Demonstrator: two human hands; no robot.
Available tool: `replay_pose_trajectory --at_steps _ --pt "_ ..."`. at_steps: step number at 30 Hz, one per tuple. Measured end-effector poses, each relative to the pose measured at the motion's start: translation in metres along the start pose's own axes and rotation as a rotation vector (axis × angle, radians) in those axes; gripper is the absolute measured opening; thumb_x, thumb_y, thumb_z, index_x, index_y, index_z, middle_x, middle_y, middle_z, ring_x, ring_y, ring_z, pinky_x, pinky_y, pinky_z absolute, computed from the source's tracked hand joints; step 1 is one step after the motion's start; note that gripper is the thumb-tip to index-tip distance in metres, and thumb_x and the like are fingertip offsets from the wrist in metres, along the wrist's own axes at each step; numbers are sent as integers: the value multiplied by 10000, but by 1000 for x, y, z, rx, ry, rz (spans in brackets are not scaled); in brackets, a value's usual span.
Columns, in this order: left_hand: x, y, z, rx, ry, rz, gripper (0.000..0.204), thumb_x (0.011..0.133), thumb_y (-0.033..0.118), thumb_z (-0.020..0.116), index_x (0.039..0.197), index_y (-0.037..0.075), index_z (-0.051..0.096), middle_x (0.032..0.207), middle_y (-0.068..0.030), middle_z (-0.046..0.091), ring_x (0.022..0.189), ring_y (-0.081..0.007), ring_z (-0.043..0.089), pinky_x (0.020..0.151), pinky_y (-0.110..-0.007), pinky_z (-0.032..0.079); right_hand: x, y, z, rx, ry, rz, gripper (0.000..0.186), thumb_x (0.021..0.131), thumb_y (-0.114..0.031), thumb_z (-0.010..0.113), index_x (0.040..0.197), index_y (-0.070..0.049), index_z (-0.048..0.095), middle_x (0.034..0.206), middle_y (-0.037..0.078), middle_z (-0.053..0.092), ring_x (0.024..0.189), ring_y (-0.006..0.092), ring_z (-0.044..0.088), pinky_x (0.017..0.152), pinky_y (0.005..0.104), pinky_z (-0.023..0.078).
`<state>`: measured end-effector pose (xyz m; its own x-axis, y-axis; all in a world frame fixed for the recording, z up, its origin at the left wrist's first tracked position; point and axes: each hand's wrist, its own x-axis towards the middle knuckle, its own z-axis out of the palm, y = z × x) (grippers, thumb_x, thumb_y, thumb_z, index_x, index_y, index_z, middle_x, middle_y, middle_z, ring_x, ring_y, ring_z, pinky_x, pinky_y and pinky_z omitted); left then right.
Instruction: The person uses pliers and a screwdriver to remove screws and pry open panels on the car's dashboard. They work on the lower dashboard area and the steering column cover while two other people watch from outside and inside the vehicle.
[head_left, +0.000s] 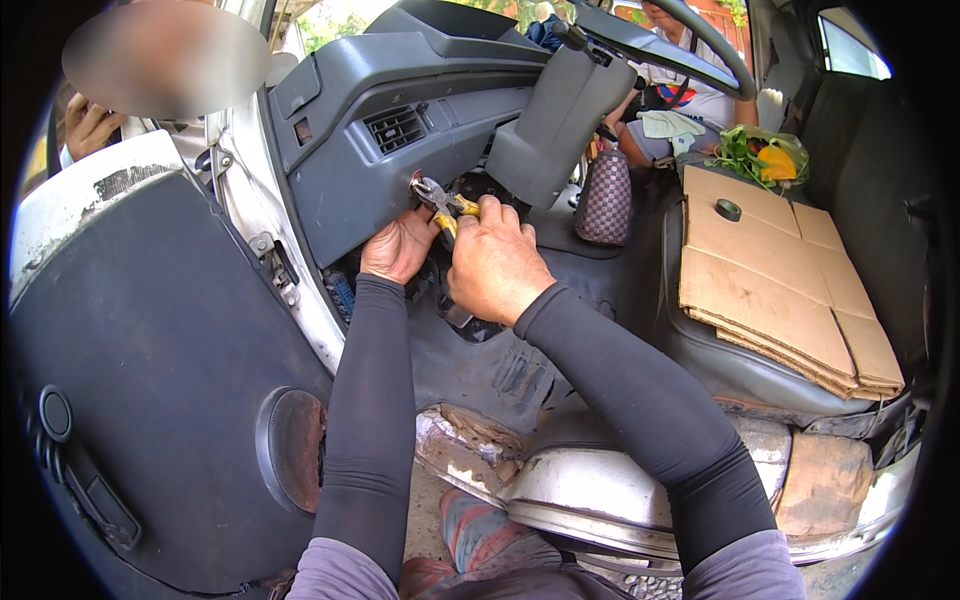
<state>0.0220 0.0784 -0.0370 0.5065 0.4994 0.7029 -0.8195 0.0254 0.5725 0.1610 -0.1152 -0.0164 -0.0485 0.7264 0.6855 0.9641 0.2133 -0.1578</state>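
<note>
My right hand (pixel 493 258) grips yellow-handled pliers (pixel 445 210) just under the grey dashboard panel (pixel 340 205). The metal jaws are up against a small reddish piece, possibly wire, at the panel's lower right corner. My left hand (pixel 398 243) is below and left of the jaws, fingers curled up at the panel's edge beside the pliers; what they hold is hidden. An air vent (pixel 393 130) sits above, and the dark opening under the dashboard is partly behind my hands.
An open door (pixel 150 350) stands left, with a person (pixel 90 130) beyond it. Right are the steering column (pixel 545 135), a checked bag (pixel 603 200), a seated person (pixel 680 80), greens (pixel 740 150), and folded cardboard (pixel 770 280) with a tape roll (pixel 728 209) on the seat.
</note>
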Motion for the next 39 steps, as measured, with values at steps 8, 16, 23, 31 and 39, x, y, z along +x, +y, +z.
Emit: replay_pose_trajectory --at_steps 8,16,23,31,39 --pt "3 0 1 6 -29 6 540 914 373 860 1379 154 692 1434 14 685 1338 -241 595 1196 -510 441 2 1 -3 51 -17 -4 467 854 -173 699 1206 132 669 1304 300 551 1245 468 573 1016 643 491" --pt "1 0 -3 -14 -4 12 519 909 344 868 1367 169 699 1458 3 679 1352 -245 586 1209 -520 423 0 1 2 -2 29 -26 468 857 -161 702 1219 134 672 1308 300 549 1234 458 566 1005 659 483" --pt "-1 3 -8 7 -57 -6 540 919 371 857 1387 161 688 1428 -3 682 1347 -245 582 1216 -517 414 0 -6 7 -108 91 -21 434 867 -173 702 1180 126 689 1286 297 578 1208 450 598 1005 644 498" --pt "3 5 -13 -74 -30 -45 539 898 334 879 1369 145 695 1312 -62 721 1209 -241 644 1120 -512 501 29 4 -42 869 -553 126 312 854 -204 665 894 100 727 791 286 709 746 448 718 740 479 574" --pt "1 0 2 -16 -17 6 517 904 341 873 1357 162 701 1423 3 690 1337 -248 586 1200 -507 441 -2 7 7 -140 116 -62 517 853 -194 729 1234 147 652 1347 292 527 1297 455 539 1086 719 447"
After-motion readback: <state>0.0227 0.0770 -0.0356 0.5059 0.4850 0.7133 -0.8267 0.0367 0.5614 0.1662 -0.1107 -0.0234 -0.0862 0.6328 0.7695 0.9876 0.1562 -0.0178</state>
